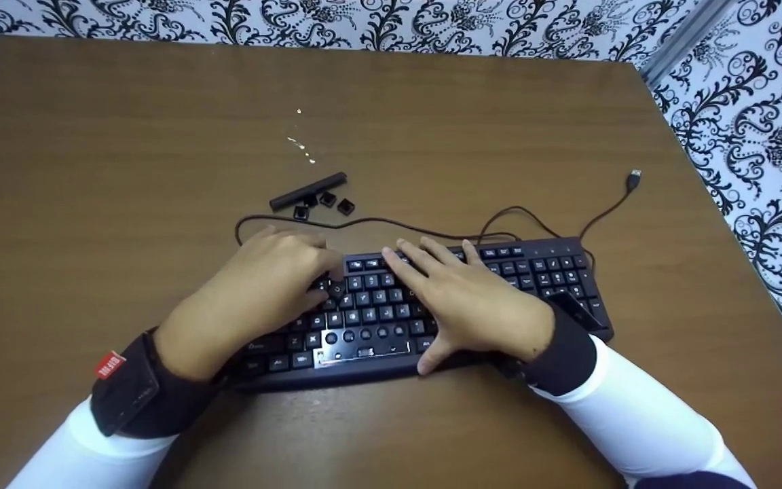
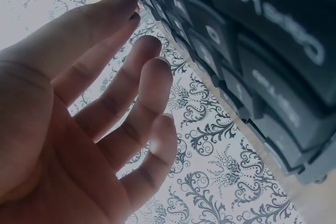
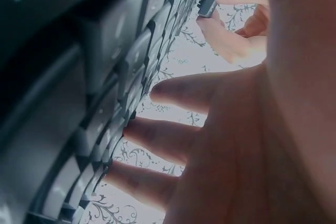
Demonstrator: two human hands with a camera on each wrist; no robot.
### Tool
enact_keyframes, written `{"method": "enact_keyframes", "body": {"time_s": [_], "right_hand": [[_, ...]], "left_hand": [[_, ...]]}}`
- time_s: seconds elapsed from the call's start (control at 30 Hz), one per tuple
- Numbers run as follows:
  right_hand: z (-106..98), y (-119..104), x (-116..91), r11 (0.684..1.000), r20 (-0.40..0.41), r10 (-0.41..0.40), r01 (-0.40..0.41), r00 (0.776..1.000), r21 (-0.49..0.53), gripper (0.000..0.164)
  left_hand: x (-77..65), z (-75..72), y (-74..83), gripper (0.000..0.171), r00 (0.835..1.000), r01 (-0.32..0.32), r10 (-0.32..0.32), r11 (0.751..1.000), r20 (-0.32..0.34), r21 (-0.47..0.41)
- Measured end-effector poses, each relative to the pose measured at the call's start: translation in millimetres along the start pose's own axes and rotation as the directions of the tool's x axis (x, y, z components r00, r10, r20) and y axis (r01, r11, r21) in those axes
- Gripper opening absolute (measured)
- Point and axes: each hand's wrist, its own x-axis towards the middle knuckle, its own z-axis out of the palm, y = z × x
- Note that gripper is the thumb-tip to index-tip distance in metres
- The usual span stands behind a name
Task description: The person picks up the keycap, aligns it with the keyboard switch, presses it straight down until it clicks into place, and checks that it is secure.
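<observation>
I'm seeing the left hand [image 1: 272, 275] pinching a keycap [image 3: 208, 6] between thumb and finger, underside toward the left part of the keyboard [image 1: 370, 334], just above it; the keyboard's long axis is running sideways, and the right hand [image 1: 476, 305] is resting farther right, fingers spread, holding nothing.

The keyboard [image 1: 368, 316] looks plastic, the table [image 1: 160, 129] smooth wood
</observation>
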Motion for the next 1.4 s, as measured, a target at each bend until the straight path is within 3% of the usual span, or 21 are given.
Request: {"method": "enact_keyframes", "body": {"time_s": [0.3, 1.0, 1.2, 1.4], "right_hand": [[2.6, -2.0, -2.4, 0.997, 0.024, 0.034, -0.033, 0.999, -0.074, 0.152], [2.7, 5.0, 10.1, 0.999, -0.013, 0.02, -0.02, 1.0, -0.028, 0.15], [1.2, 6.6, 10.2, 0.999, -0.028, 0.024, -0.025, 0.999, -0.021, 0.15], [0.3, 7.9, 9.7, 0.999, -0.028, 0.031, -0.031, 0.999, -0.025, 0.149]], "left_hand": [[1.5, 0.3, 1.7, 0.015, 1.0, -0.025, 0.025, 0.999, -0.013, -0.023], [-0.9, 3.3, 6.3, 0.012, 1.0, 0.006, -0.005, 1.0, 0.023, -0.026], [1.2, 3.7, 5.0, 0.019, 1.0, -0.013, 0.013, 1.0, -0.009, 0.0], [0.2, -0.3, 4.2, 0.026, 0.999, -0.023, 0.025, 0.999, 0.026, -0.041]]}}
